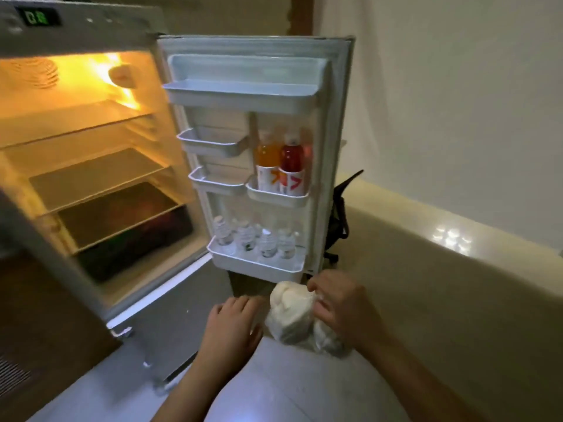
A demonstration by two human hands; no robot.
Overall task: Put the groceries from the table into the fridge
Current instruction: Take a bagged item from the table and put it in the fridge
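The fridge [91, 166] stands open with its light on, so the shelves are ready for food. On the door [253, 153], an orange bottle [268, 159] and a red bottle [292, 159] sit side by side in a small tray, and water bottles [256, 242] fill the bottom tray. Low down, just below the door, the right hand [341, 309] holds a bag of white buns [292, 315], its fingers curled round the clear wrap, probably to carry it to a shelf. The left hand [233, 322] is just beside the bag, fingers loose and a little spread, holding nothing.
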